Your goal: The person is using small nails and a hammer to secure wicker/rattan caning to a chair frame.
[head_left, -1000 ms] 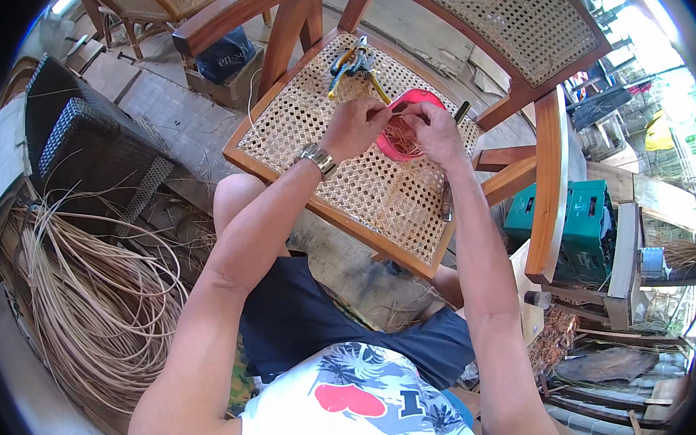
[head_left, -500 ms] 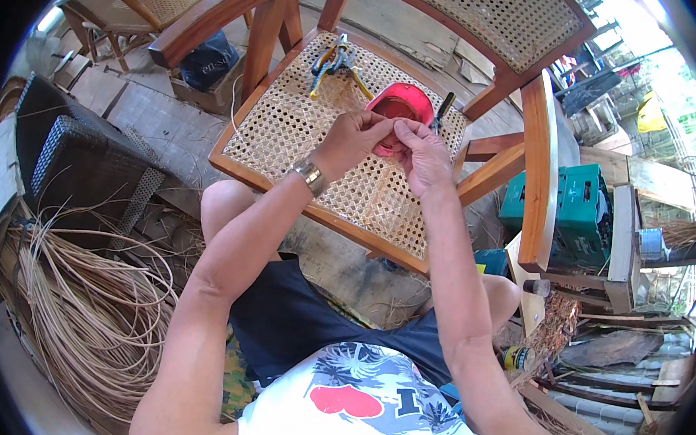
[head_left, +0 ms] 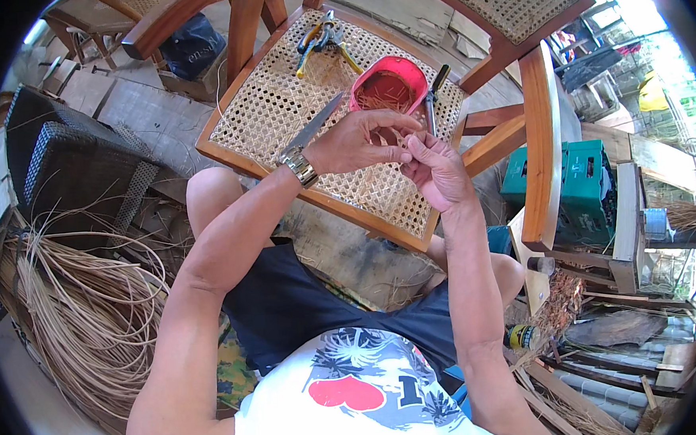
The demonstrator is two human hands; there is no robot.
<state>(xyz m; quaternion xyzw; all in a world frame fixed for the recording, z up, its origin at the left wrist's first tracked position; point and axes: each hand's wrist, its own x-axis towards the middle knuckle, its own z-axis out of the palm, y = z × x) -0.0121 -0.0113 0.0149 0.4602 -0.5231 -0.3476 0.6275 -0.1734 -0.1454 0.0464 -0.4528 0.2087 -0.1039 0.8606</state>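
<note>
Over the woven cane chair seat (head_left: pixel 277 94), my two hands meet at the fingertips. My left hand (head_left: pixel 359 143), a metal watch at its wrist, has its thumb and forefinger apart, with the thumb touching the right fingertips. My right hand (head_left: pixel 443 172) pinches something too small to make out. Just beyond them on the seat stands a pinkish-red plastic container (head_left: pixel 391 81) with thin brown strands inside. A knife blade (head_left: pixel 316 124) shows beside my left wrist, its handle hidden. Pliers (head_left: pixel 323 42) with yellow-and-blue handles lie farther back; a black-handled tool (head_left: pixel 437 92) is right of the container.
The chair's wooden armrest (head_left: pixel 543 150) rises at right, its cane backrest (head_left: pixel 502 5) beyond. A large bundle of cane strands (head_left: pixel 91 313) lies at left beside a dark woven piece (head_left: pixel 82 166). Green crates (head_left: pixel 577 183) stand right, and a dark bag (head_left: pixel 194 47) sits back left.
My hands have shifted slightly toward me relative to the container, uncovering it and the knife blade. My left thumb and forefinger have spread. The whole view has shifted a little.
</note>
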